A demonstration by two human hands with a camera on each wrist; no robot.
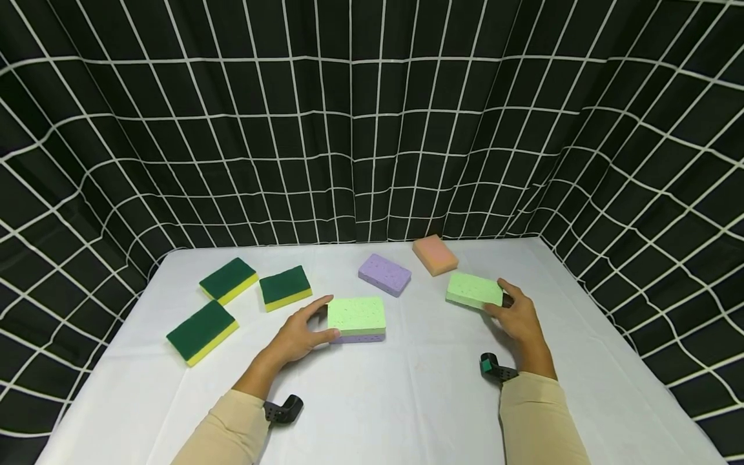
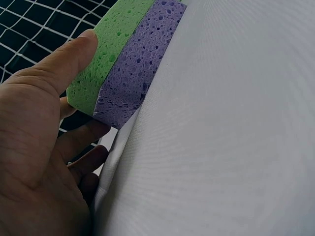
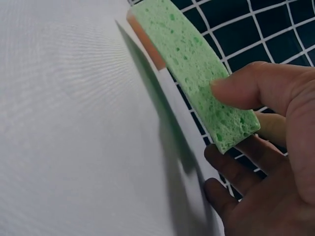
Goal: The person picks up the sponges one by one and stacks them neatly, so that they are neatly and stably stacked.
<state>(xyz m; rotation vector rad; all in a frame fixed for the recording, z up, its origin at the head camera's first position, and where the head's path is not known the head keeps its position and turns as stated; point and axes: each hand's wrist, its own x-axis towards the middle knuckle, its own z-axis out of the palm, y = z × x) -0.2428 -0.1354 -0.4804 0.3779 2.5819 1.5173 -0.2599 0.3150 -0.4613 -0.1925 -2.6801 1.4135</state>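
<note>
In the head view, a light green sponge (image 1: pixel 356 314) lies flat on top of a purple sponge (image 1: pixel 363 338), their edges nearly lined up. My left hand (image 1: pixel 295 334) holds the left end of this green sponge, the thumb (image 2: pixel 81 51) on its near side in the left wrist view. A second light green sponge (image 1: pixel 472 289) is pinched at its right end by my right hand (image 1: pixel 519 316). In the right wrist view this sponge (image 3: pixel 184 64) hangs above the white cloth, with its shadow below, and the lower fingers stay off it.
Another purple sponge (image 1: pixel 385 274) lies toward the back middle, and an orange sponge (image 1: pixel 434 254) sits near the table's back edge. Several yellow sponges with dark green tops, one nearest me (image 1: pixel 201 330), lie on the left. A black gridded curtain (image 1: pixel 360 129) surrounds the white-covered table (image 1: pixel 372 413).
</note>
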